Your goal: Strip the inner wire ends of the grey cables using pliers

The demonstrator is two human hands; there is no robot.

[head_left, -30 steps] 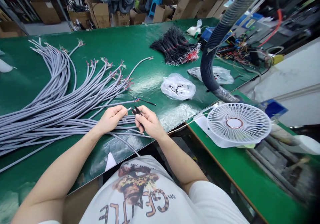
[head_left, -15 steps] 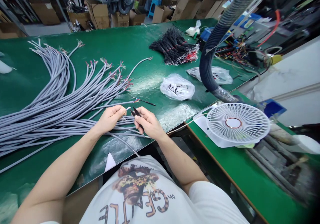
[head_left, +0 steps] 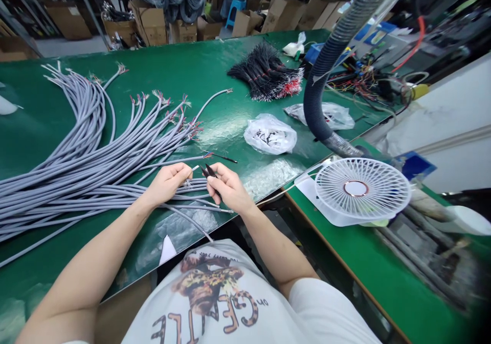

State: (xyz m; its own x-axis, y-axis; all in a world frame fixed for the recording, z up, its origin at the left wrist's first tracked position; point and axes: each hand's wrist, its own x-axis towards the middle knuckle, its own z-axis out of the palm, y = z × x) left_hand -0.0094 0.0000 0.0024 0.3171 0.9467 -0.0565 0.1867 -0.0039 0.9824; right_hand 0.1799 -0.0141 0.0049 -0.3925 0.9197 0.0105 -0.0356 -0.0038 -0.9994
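My left hand (head_left: 168, 182) is closed in a pinch on a grey cable, whose pale end (head_left: 195, 168) sticks out past the fingertips. Just to the right, my right hand (head_left: 227, 186) grips small black snips (head_left: 209, 171), the blades slightly apart and pointing up and left. A narrow gap separates the blades from the cable end. Under and beyond my hands lies a large bundle of grey cables (head_left: 115, 157), many with stripped ends showing coloured wires. A thin black rod-like piece (head_left: 220, 155) lies just beyond the snips.
A plastic bag of small parts (head_left: 270, 134) and a bundle of black wires (head_left: 268, 72) lie on the green table (head_left: 161, 67). A dark flexible hose (head_left: 316, 93) comes down at the right. Beside it, a white fan (head_left: 362, 188) stands on a lower green surface.
The view has shifted very slightly. Both hands keep almost the same place and grip, with the pale cable end turned a little near the snips.
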